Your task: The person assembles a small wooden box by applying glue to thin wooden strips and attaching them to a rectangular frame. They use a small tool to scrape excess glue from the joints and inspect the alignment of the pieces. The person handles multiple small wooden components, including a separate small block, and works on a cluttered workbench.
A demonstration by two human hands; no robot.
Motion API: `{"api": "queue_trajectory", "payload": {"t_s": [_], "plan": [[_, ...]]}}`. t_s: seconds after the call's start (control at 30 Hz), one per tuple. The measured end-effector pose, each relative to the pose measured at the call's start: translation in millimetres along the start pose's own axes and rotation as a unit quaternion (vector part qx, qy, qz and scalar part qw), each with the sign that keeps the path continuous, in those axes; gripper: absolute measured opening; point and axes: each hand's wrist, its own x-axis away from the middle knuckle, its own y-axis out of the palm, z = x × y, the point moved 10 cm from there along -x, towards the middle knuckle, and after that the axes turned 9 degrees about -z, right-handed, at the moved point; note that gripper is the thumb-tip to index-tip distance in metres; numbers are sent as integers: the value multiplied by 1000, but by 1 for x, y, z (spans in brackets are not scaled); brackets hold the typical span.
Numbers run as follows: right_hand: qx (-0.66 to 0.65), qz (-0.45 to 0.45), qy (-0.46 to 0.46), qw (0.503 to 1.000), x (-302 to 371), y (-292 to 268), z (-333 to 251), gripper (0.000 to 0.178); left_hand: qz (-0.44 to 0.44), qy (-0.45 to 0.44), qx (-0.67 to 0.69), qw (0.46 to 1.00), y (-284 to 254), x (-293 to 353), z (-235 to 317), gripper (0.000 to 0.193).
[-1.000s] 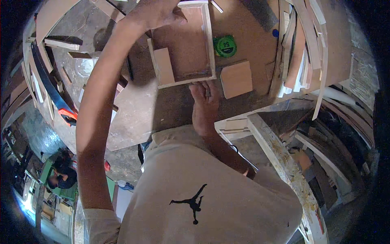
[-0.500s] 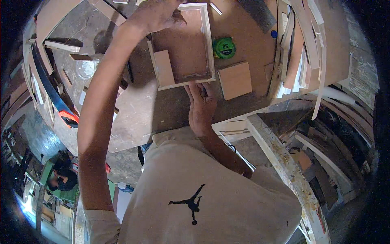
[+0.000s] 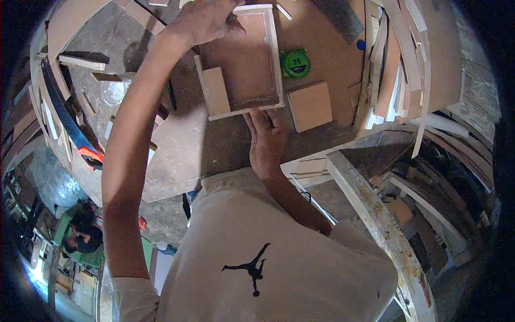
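Note:
A shallow wooden box point(image 3: 252, 59) with pale thin rims lies on the workbench, its inside facing up. My left hand point(image 3: 206, 24) grips the box's far left side, the thumb reaching over the rim; its other fingers are mostly hidden. At the near rim my right hand point(image 3: 266, 142) holds the box with its fingertips, the thumb side against the edge. A small rectangular wood piece point(image 3: 216, 90) stands in the box's near left corner. To the right of the box sit a green tape measure point(image 3: 295, 64) and a square wood block point(image 3: 310, 107).
A handsaw point(image 3: 70, 118) with an orange handle lies at the bench's left edge. Wood strips point(image 3: 394, 59) are stacked at the right. Offcuts and a clear cup-like thing point(image 3: 113, 92) lie left of my arm. A person point(image 3: 83, 236) is far off at lower left.
Almost nothing differs. My right hand's fingers have shifted slightly at the near rim; the box stays in place.

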Motion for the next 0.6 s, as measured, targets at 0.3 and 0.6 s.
{"api": "queue_trajectory", "payload": {"t_s": [0.3, 0.6], "plan": [[-44, -9, 6, 999, 1, 10, -10, 18, 19, 25, 48, 998, 0, 2, -7, 67], [123, -27, -75, 989, -2, -4, -6, 22, 0, 7, 12, 1000, 1, -4, -1, 70]]}}
